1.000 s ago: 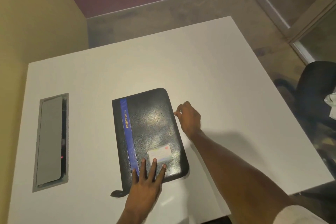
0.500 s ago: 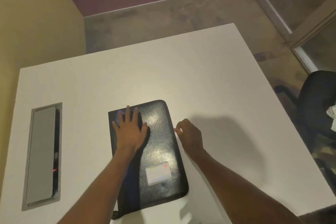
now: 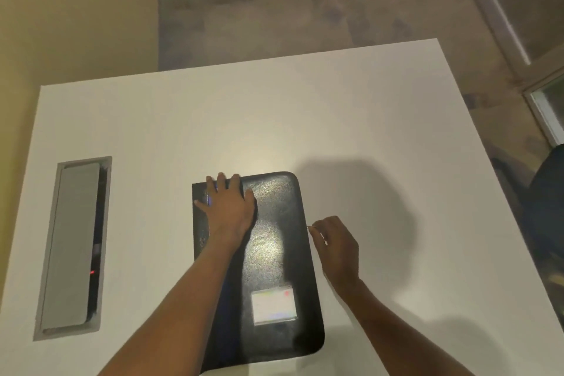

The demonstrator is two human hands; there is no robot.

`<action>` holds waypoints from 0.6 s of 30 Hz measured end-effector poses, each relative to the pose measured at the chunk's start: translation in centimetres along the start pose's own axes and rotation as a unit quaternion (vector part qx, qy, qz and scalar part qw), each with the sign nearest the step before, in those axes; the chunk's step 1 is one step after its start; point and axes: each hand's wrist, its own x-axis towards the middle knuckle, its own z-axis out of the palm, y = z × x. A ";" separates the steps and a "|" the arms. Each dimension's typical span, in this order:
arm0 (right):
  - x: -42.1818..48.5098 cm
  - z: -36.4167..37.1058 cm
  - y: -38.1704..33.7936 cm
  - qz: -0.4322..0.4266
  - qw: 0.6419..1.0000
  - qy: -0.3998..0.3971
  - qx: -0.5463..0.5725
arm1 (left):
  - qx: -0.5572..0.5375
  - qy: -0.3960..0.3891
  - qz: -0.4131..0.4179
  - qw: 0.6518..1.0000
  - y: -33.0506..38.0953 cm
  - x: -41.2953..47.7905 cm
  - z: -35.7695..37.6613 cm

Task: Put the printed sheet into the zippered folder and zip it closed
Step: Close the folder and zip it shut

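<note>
The black zippered folder (image 3: pixel 274 253) lies flat and closed on the white table (image 3: pixel 366 119), a small card window (image 3: pixel 273 305) on its near right cover. My left hand (image 3: pixel 230 207) presses flat on the folder's far left corner, fingers spread. My right hand (image 3: pixel 334 241) sits at the folder's right edge about halfway along, thumb and forefinger pinched on a small metal zipper pull (image 3: pixel 309 227). The printed sheet is not visible.
A grey cable hatch (image 3: pixel 73 247) is set into the table at the left, with a small red light inside. A dark office chair (image 3: pixel 549 210) stands off the table's right side. Yellow wall at left, grey floor beyond.
My left hand went from the folder's near edge to its far left corner. My right hand has slid along the right edge toward me. The view has tilted down.
</note>
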 end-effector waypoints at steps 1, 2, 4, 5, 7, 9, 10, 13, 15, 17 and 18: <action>0.0 0.1 0.1 -0.001 1.000 0.005 0.005 | -0.005 0.003 -0.003 1.000 0.1 0.0 0.0; 0.1 0.2 0.1 -0.004 1.000 0.008 0.010 | -0.008 0.004 -0.005 1.000 0.2 0.1 -0.1; 0.6 0.3 0.2 -0.013 1.000 0.010 0.007 | -0.016 0.005 -0.006 1.000 0.4 0.3 -0.2; 0.9 0.3 0.3 -0.017 1.000 0.010 0.000 | -0.022 0.007 -0.006 1.000 0.5 0.3 -0.2; 1.9 0.4 0.4 -0.022 1.000 0.012 -0.012 | -0.035 0.011 -0.010 0.999 0.6 0.3 -0.2; 3.3 0.4 0.2 -0.025 0.999 0.018 -0.016 | -0.040 0.014 -0.010 0.999 0.9 0.1 0.0; 4.1 0.4 0.0 -0.027 0.999 0.021 -0.016 | -0.040 0.015 -0.008 0.999 1.0 0.0 0.1; 7.1 0.1 -0.7 -0.023 0.999 0.020 -0.010 | -0.042 0.011 -0.002 0.999 1.5 -0.4 0.4; 9.3 -0.1 -1.2 -0.023 1.000 0.008 -0.013 | -0.042 0.007 -0.003 0.999 1.8 -0.7 0.7; 11.2 -0.2 -1.8 -0.040 0.999 -0.021 -0.025 | -0.041 0.004 -0.009 0.999 2.1 -0.8 0.8; 12.1 -0.3 -2.0 -0.054 0.997 -0.037 -0.033 | -0.043 0.003 -0.013 0.999 2.2 -0.7 0.8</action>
